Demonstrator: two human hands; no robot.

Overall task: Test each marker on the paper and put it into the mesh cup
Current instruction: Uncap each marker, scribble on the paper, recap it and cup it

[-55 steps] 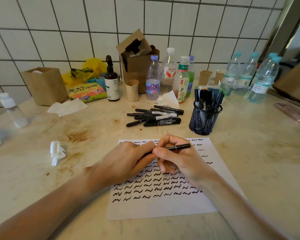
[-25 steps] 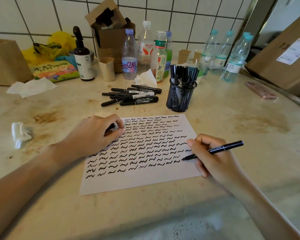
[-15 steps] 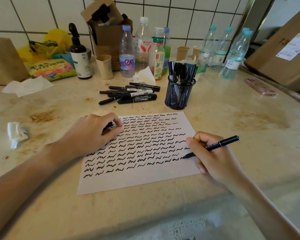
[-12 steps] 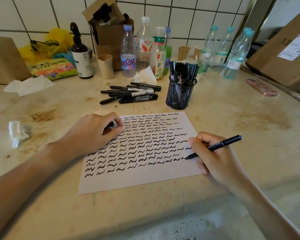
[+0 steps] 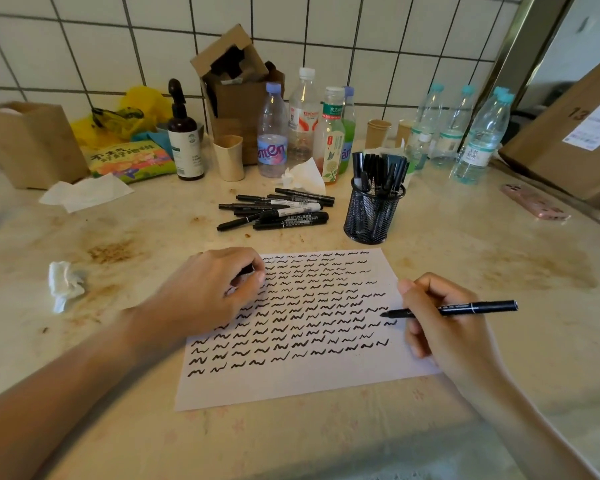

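A white sheet of paper lies in front of me, covered with rows of black squiggles. My right hand grips an uncapped black marker, its tip touching the paper at the right end of a row. My left hand rests on the sheet's upper left corner, fingers curled round a small black piece, likely the marker's cap. Behind the sheet stands a black mesh cup holding several markers. A pile of loose black markers lies to the left of the cup.
Plastic bottles, paper cups, a brown pump bottle and cardboard boxes line the tiled wall. Tissues lie at the left. A pink phone and a big carton sit at the right.
The cap came off the marker and stayed in my left hand. My right hand moved the marker to the paper's right edge, and its tip has shifted slightly along the row.
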